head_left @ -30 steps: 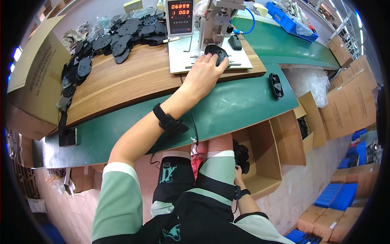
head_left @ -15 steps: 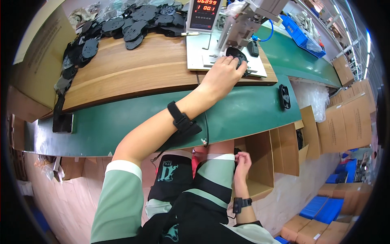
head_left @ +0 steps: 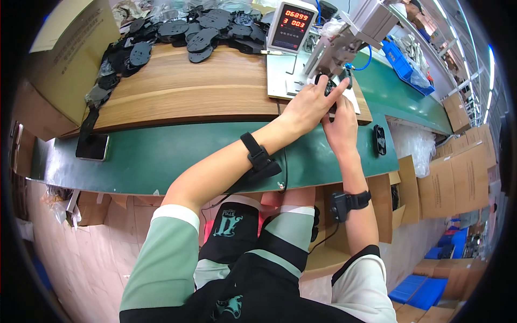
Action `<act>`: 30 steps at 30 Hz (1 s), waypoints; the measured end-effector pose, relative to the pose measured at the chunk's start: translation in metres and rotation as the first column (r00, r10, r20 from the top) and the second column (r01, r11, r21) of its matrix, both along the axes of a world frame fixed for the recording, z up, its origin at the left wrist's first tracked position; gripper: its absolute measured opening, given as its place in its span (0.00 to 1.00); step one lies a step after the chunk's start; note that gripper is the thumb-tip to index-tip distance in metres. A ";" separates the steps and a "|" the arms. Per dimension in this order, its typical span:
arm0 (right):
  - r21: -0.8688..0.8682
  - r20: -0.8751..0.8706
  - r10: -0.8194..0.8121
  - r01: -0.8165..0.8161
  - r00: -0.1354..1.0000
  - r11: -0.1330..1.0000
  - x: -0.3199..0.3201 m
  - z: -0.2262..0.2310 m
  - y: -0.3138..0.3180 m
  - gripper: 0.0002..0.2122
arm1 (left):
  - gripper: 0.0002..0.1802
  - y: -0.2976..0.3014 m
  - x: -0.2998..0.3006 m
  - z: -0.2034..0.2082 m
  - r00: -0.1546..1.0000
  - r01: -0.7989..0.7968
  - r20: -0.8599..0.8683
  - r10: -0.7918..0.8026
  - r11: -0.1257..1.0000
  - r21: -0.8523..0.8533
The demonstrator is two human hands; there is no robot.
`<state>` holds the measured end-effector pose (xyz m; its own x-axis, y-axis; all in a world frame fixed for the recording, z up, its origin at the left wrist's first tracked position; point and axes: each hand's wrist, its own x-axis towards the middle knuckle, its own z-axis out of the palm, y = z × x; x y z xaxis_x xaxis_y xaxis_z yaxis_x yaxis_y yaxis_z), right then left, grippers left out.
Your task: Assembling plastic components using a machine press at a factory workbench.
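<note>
Right wrist: a black band with a small black box sits on the forearm, nearest the body, below the green table's near edge.
Left wrist: a matching black strap and box lies over the green strip of the table.
Right hand: over the far edge of the green strip, reaching up to the pale metal base plate; its fingers are curled onto the small black moulded plastic part from the near right side.
Left hand: just left of the right one and touching it, fingers pinched on the same part from the left, index finger stretched toward the machine.
Grip: both hands hold the part; neither is released.
Key relation: the part lies just beyond the fingertips, directly under the grey metal press head. Its long axis cannot be made out beneath the fingers. The left hand is slightly nearer the head.
Right edge: one loose black oval part on the green strip, apart from the hands.
Left edge: a dark flat phone.
Far: a white counter box with red digits, and a heap of flat black plastic pieces along the wooden board's far left.
</note>
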<state>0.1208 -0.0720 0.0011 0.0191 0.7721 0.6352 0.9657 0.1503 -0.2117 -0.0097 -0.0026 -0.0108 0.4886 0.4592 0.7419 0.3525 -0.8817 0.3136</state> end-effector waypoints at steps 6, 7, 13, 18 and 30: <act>0.016 0.010 -0.095 0.095 0.995 0.995 -0.004 0.002 0.010 0.17 | 0.40 0.048 -0.050 0.004 0.968 -0.162 0.198 0.152 0.986 0.036; 0.003 0.018 -0.103 0.103 0.995 0.995 -0.002 0.005 0.009 0.17 | 0.34 0.072 -0.075 0.003 0.954 -0.207 0.223 0.202 0.978 -0.001; -0.012 -0.009 -0.060 0.060 0.998 0.998 -0.008 0.007 0.011 0.16 | 0.40 0.178 -0.212 -0.008 0.586 -0.809 -0.154 0.795 0.586 -0.052; -0.046 -0.020 -0.066 0.065 0.998 0.997 0.006 0.008 0.005 0.17 | 0.47 0.210 -0.212 0.012 0.629 -0.776 -0.389 0.673 0.568 -0.273; -0.032 -0.071 -0.060 0.058 0.996 0.998 0.000 0.006 0.008 0.16 | 0.27 0.118 -0.189 0.010 0.917 -0.393 0.020 0.399 0.910 -0.133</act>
<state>0.1211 -0.0639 0.0074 0.1098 0.7869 0.6073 0.9549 0.0862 -0.2843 -0.1991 0.1155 -0.0006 0.2146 0.6971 0.6841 0.6475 -0.6260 0.4347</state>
